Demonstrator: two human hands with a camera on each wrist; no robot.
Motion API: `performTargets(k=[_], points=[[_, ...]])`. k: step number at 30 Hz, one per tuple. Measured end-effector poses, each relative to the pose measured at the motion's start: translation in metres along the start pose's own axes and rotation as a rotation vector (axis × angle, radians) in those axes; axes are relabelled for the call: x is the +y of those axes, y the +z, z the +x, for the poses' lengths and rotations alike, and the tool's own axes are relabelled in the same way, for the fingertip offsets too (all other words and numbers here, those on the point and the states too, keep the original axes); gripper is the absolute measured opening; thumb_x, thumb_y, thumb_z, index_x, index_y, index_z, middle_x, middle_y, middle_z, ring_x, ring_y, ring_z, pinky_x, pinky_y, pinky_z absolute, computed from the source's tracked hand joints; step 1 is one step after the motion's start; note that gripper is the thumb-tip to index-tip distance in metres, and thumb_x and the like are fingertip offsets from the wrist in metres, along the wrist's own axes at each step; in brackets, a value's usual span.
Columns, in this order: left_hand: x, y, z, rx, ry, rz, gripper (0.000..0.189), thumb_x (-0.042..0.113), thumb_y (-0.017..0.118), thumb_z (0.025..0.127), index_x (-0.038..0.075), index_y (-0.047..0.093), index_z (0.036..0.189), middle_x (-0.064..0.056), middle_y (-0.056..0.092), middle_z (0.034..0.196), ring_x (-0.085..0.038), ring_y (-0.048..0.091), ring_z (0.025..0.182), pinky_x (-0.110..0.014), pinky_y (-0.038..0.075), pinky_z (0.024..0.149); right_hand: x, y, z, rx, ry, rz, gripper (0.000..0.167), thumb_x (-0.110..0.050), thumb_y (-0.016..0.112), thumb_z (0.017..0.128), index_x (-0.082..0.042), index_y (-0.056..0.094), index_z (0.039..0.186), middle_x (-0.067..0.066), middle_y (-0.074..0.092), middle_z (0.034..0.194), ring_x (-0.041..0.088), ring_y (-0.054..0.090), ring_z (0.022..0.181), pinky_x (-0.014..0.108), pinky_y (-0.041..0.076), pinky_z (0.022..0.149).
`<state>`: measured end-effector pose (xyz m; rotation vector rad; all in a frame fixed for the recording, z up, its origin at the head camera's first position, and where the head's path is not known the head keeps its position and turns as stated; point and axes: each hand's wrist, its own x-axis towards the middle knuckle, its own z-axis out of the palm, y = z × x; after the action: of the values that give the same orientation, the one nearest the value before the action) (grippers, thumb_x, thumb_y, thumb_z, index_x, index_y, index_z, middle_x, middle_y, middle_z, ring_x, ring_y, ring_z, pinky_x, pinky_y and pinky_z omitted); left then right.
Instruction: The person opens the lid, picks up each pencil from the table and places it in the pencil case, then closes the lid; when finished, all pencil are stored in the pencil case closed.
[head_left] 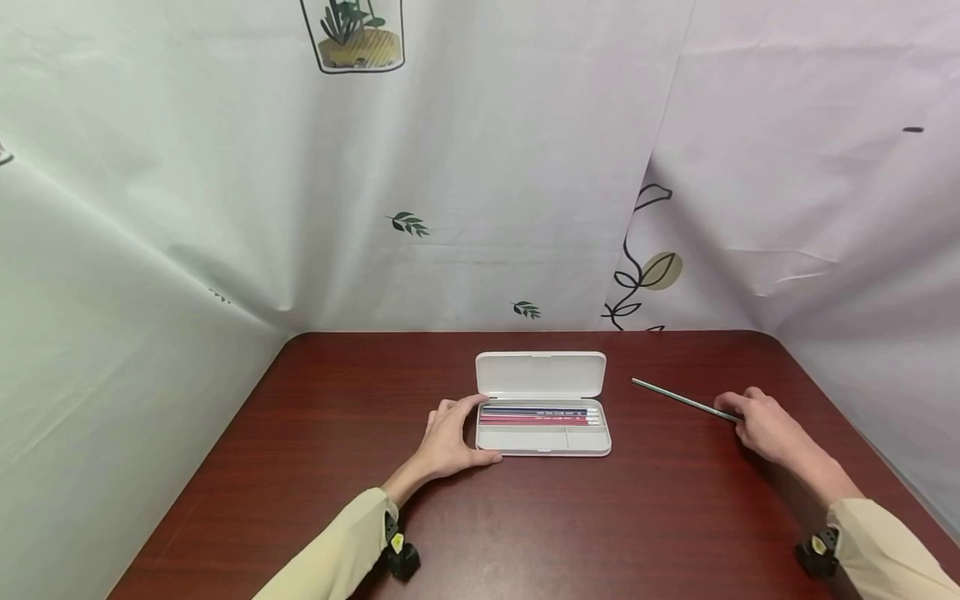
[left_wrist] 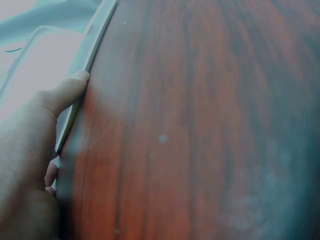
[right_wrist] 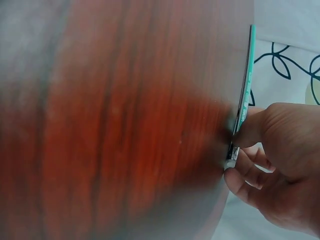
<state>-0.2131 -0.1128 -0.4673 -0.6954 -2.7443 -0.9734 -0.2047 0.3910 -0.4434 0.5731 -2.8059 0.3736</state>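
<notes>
A white pencil case (head_left: 517,439) lies with its lid (head_left: 540,375) raised at the back; several dark blue and pinkish-red pencils (head_left: 536,417) lie side by side in its rear compartment. My left hand (head_left: 447,442) spans the case's left end, thumb at the front edge and index finger at the back corner. In the left wrist view, the thumb (left_wrist: 72,90) presses on the case's edge. To the right of the case, my right hand (head_left: 768,427) pinches a green pencil (head_left: 675,395) close to its white eraser end, shown in the right wrist view (right_wrist: 248,80). The pencil's other end points toward the case.
The front part of the case has two shallow compartments split by a divider. Under everything is a dark red-brown wooden table (head_left: 570,533). White cloth (head_left: 495,167) with printed plants hangs behind the table and along both sides.
</notes>
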Motion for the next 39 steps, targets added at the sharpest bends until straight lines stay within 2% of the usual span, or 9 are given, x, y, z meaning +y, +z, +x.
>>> performTargets(k=[17,28,33,39], points=[[0.000,0.000,0.000,-0.001,-0.003,0.003,0.090,0.043,0.091,0.065,0.014,0.053,0.141,-0.001,0.061,0.129,-0.023,0.046,0.106,-0.044,0.032,0.088,0.003,0.002,-0.002,0.067,-0.088,0.004,0.038,0.019,0.066,0.066,-0.002,0.065,0.098,0.006,0.052,0.082,0.024,0.051,0.071,0.040,0.044,0.058],[0.000,0.000,0.000,-0.003,-0.006,0.004,0.090,0.043,0.091,0.065,0.014,0.053,0.141,-0.001,0.061,0.130,-0.023,0.046,0.106,-0.044,0.032,0.088,-0.008,-0.003,-0.005,0.114,-0.143,0.019,0.045,0.020,0.067,0.064,-0.006,0.065,0.100,0.002,0.053,0.084,0.022,0.053,0.072,0.037,0.044,0.059],[0.001,-0.001,0.000,0.002,-0.001,0.006,0.090,0.043,0.091,0.065,0.014,0.053,0.141,-0.001,0.061,0.130,-0.023,0.046,0.105,-0.044,0.032,0.087,-0.016,-0.005,-0.006,0.145,-0.202,0.039,0.049,0.020,0.068,0.061,-0.008,0.065,0.101,-0.001,0.053,0.085,0.022,0.054,0.073,0.035,0.045,0.060],[0.000,0.000,0.000,-0.007,-0.006,0.010,0.091,0.043,0.091,0.065,0.014,0.053,0.142,-0.002,0.061,0.129,-0.023,0.046,0.106,-0.044,0.032,0.089,-0.026,-0.007,-0.005,0.169,-0.281,0.057,0.051,0.020,0.067,0.059,-0.010,0.065,0.101,-0.005,0.053,0.085,0.015,0.051,0.073,0.033,0.043,0.060]])
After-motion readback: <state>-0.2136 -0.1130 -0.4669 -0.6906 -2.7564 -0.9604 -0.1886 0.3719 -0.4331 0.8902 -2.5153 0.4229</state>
